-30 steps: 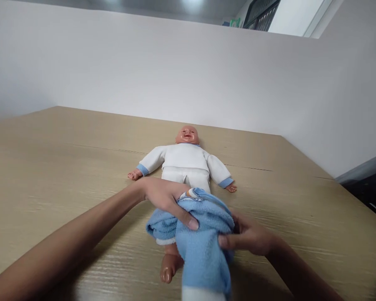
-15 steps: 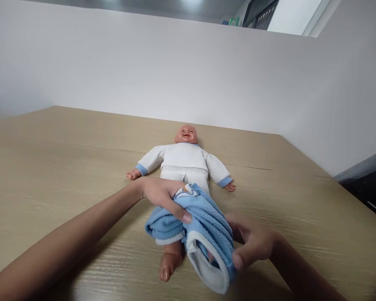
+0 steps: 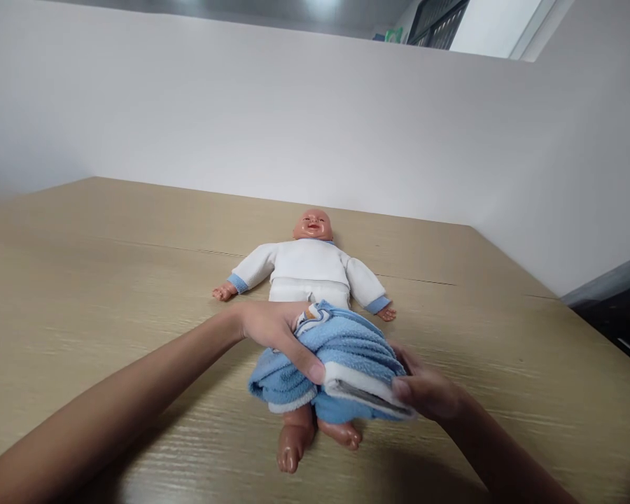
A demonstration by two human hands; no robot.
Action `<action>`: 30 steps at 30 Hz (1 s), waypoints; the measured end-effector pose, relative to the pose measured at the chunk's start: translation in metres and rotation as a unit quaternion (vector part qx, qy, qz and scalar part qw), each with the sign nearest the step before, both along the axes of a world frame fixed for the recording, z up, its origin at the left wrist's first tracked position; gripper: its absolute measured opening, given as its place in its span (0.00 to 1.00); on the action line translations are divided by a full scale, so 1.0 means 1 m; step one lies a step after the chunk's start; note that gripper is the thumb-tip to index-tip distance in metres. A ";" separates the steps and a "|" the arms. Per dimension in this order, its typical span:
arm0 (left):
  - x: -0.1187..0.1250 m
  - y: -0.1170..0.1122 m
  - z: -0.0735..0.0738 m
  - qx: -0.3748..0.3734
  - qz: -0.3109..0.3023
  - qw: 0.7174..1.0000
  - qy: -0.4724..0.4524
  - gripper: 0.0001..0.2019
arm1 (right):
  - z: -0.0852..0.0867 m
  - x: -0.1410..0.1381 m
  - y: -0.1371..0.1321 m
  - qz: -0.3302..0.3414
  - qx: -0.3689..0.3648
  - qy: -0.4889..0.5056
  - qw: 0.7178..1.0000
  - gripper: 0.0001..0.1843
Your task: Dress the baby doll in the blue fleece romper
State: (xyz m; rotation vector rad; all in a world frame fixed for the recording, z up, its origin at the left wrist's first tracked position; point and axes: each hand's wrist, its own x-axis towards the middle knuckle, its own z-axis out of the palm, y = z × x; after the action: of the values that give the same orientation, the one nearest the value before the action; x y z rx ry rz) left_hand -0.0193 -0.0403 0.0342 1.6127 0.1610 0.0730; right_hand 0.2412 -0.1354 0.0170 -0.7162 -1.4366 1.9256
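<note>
A baby doll lies face up, head away from me, in a white top with blue cuffs. Blue terry pants with white hems are bunched around its legs, and both bare feet show below them. My left hand grips the bunched cloth from the left, thumb on top and the other fingers hidden behind it. At the right, my right hand pinches the white-edged hem of one pant leg. That leg opening is flattened and pulled to the right.
The doll rests on a wide wooden table with seams across its top. A pale wall rises behind the far edge. Something dark stands beyond the table's right edge.
My right hand has moved up and slightly right with the hem. The open round leg hole has flattened, and the doll's second foot now shows below the cloth.
</note>
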 end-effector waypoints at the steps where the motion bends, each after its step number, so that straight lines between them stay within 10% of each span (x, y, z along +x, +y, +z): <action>1: 0.000 0.000 0.000 0.004 -0.006 1.000 -0.005 0.19 | 0.001 0.000 0.000 0.025 0.009 -0.004 1.000 0.33; 5: 0.000 -0.001 0.002 0.002 -0.003 1.000 0.008 0.23 | 0.003 0.000 0.000 0.138 0.005 0.000 0.990 0.32; 13: 0.007 -0.012 0.014 0.053 0.044 0.997 -0.017 0.26 | 0.012 -0.006 0.000 -0.134 0.136 -0.091 0.977 0.25; 19: 0.010 -0.024 0.025 0.107 0.184 0.973 0.092 0.15 | 0.014 -0.003 -0.017 -0.098 0.012 -0.033 0.995 0.25; 25: 0.012 -0.020 0.015 0.116 0.111 0.986 0.038 0.17 | 0.011 -0.005 -0.029 0.006 -0.055 -0.012 0.998 0.33; 30: 0.008 -0.017 0.016 0.119 0.072 0.990 0.022 0.29 | 0.021 -0.016 -0.035 -0.129 0.029 -0.105 0.986 0.24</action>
State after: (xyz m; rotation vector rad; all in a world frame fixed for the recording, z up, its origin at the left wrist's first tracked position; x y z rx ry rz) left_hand -0.0114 -0.0568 0.0499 1.8397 0.3125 0.1722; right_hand 0.2251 -0.1699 0.0383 -1.0487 -1.4375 1.6437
